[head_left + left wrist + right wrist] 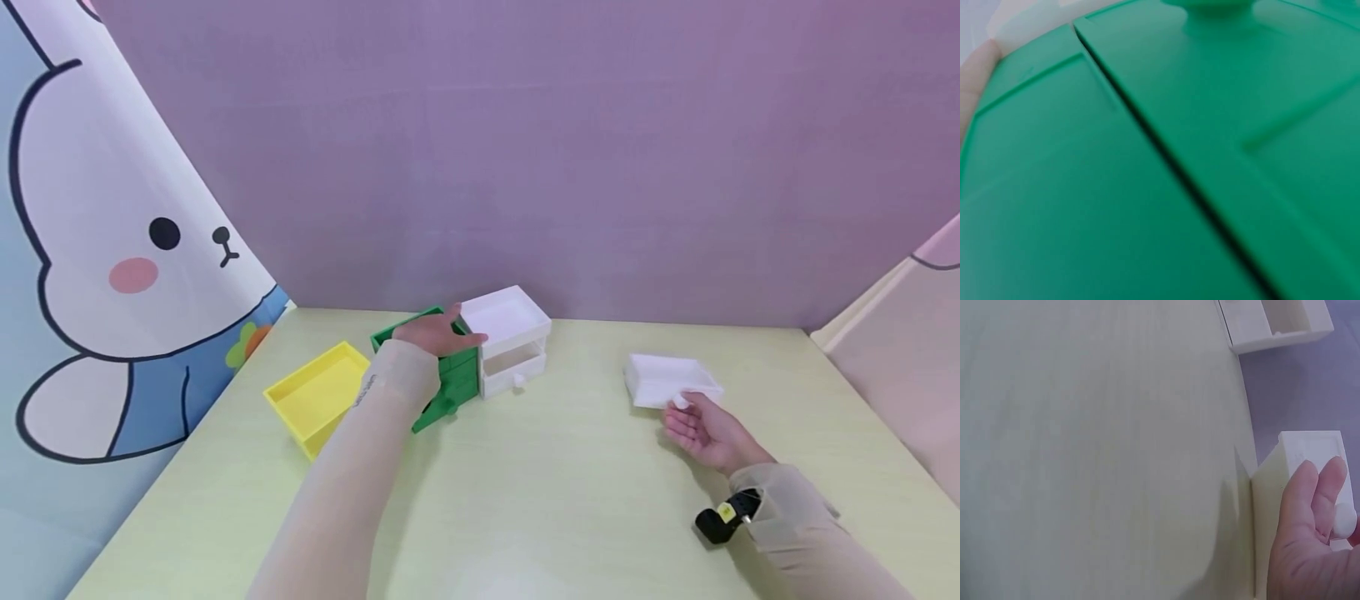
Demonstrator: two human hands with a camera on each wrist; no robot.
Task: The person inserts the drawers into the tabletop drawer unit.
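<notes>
My right hand (708,433) pinches the round knob of a small white drawer (667,371), which stands apart on the right of the table. Its front panel and knob (1344,521) are close up in the right wrist view, with the fingers at the knob. Over on the left, my left hand (435,335) lies across the top of a green drawer cabinet (459,379), visible fingers straight and touching it. In the left wrist view, green panels (1072,187) nearly fill the picture, with one finger (972,81) along their edge.
Right against the green cabinet stands a white cabinet (510,321) with a vacant upper slot and a knobbed lower drawer (517,377). A yellow tray-like box (322,387) sits to the left. Behind the pale table (540,483) hangs a purple cloth (525,167).
</notes>
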